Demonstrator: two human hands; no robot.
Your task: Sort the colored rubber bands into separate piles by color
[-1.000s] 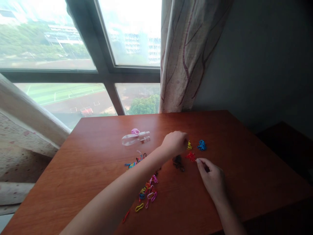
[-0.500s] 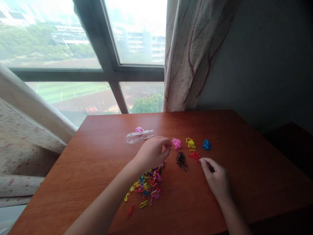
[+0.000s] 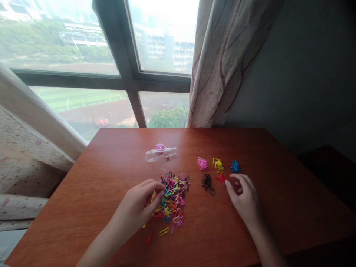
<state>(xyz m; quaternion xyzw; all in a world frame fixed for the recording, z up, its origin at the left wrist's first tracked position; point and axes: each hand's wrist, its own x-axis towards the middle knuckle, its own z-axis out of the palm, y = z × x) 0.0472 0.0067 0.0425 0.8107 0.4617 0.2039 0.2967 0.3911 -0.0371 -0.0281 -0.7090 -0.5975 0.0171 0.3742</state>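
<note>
A mixed pile of small coloured rubber bands [image 3: 175, 193] lies on the wooden table. My left hand [image 3: 140, 200] is at the pile's left edge, thumb and forefinger apart; no band shows between them. Beside the small red pile [image 3: 221, 178] is my right hand [image 3: 246, 196], its thumb and fingers parted with nothing visible in them. Sorted by colour nearby are a pink pile [image 3: 202, 163], a yellow pile [image 3: 218, 164], a blue pile [image 3: 235, 166] and a black pile [image 3: 206, 181].
Behind the mixed pile lies a clear plastic bottle-shaped container [image 3: 158, 155] with a pink band [image 3: 160, 147] against it. A loose yellow band [image 3: 164, 231] and a red band [image 3: 149, 239] lie near the front of the table [image 3: 91, 185]. Curtains [image 3: 211, 66] flank the window behind.
My left hand has moved from near the pink pile down and left to the mixed pile. The fingers of my right hand have parted beside the red pile.
</note>
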